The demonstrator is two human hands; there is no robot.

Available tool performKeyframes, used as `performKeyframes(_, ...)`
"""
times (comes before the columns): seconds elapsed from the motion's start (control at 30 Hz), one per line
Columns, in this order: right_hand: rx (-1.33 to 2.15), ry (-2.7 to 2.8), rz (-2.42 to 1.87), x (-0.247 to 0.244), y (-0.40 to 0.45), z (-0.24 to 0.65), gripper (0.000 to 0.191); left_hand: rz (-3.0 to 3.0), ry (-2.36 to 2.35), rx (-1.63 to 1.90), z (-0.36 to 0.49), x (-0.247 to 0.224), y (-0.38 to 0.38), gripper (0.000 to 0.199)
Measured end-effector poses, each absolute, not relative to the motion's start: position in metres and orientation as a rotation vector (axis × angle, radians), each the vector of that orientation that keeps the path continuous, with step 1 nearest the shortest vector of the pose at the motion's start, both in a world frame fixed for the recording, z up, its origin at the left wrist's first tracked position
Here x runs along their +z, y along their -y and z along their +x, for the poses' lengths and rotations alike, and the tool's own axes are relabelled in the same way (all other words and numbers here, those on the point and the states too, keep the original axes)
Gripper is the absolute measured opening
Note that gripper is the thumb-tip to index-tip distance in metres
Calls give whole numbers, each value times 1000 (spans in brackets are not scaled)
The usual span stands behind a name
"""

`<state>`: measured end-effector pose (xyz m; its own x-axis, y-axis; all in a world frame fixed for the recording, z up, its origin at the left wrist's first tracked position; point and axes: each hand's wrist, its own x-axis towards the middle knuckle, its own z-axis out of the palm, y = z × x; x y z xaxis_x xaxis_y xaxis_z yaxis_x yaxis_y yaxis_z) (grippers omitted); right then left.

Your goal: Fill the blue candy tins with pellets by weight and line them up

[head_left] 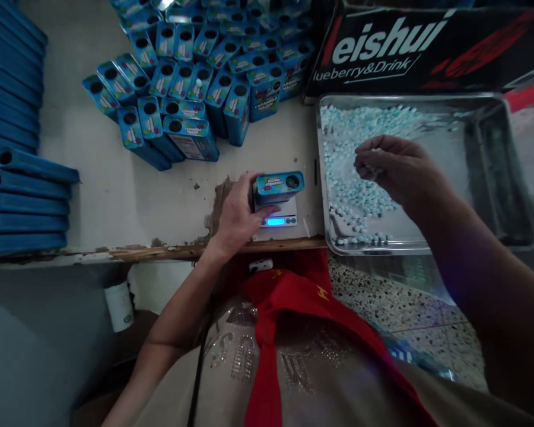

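My left hand (244, 210) is wrapped round one end of a blue candy box (278, 184) labelled "Caramelo Macizo". The box stands on a small white digital scale (288, 209) with a lit blue display, and a round hole shows in its top. Over a metal tray (445, 242), my right hand (391, 160) has its fingers pinched together on some small pale candies. Many more light blue and white candies (367, 198) lie spread across the tray's left half and middle.
Several blue boxes (191, 139) with holed tops stand grouped at the back of the table. Flat blue boxes (22, 207) are stacked at the left. A black carton (409, 53) sits behind the tray. The table's worn wooden edge (160, 252) runs in front of me.
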<state>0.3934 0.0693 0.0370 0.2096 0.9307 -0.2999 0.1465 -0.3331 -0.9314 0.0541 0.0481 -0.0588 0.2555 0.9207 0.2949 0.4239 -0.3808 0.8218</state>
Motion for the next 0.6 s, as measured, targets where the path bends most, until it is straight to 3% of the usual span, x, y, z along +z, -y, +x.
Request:
performKeyframes(0.1, 1079, 1244, -1641, 20, -67, 401, 18, 1993, -1104, 959, 71, -46, -67, 43)
performKeyframes(0.27, 960, 1142, -1533, 0, -63, 389, 21, 2521, -913, 829, 109, 22, -102, 39)
performKeyframes(0.37, 1280, 712, -1411, -1, -73, 376, 37, 2708, -794, 865, 151, 56, -118, 36)
performKeyframes(0.47, 1643, 219, -1243, -1, -87, 375, 53, 2878, -678, 771, 187, 60, -133, 35)
performKeyframes(0.6, 1700, -89, -1027, -12, -101, 384, 46, 2954, -643, 765, 205, 39, -151, 34)
